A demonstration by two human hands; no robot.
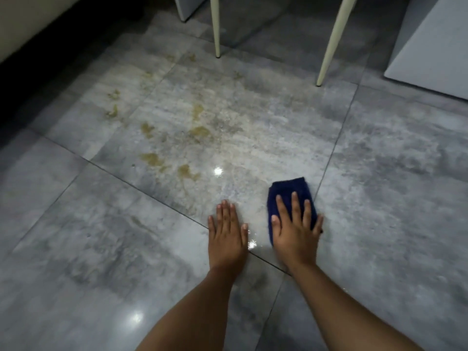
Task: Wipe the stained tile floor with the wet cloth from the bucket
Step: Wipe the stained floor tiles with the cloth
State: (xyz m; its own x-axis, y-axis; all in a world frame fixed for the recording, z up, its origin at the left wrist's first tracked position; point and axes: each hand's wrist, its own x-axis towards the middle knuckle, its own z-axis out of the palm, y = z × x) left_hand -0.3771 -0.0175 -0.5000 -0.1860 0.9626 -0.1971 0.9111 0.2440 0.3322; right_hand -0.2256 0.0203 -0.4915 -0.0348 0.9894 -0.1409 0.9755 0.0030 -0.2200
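Observation:
A folded dark blue cloth (288,192) lies flat on the grey tile floor (379,198). My right hand (295,230) presses on its near half with straight, spread fingers. My left hand (226,233) rests flat on the bare tile just left of the cloth, fingers straight. Yellow-brown stains (200,131) are scattered over the tile ahead and to the left of both hands. The floor around my hands looks wet and shiny. No bucket is in view.
Two cream chair legs (215,29) (331,44) stand on the floor beyond the stains. A pale grey cabinet (435,54) sits at the far right, another pale unit (186,7) at the top middle. A beige wall base (27,24) runs along the upper left.

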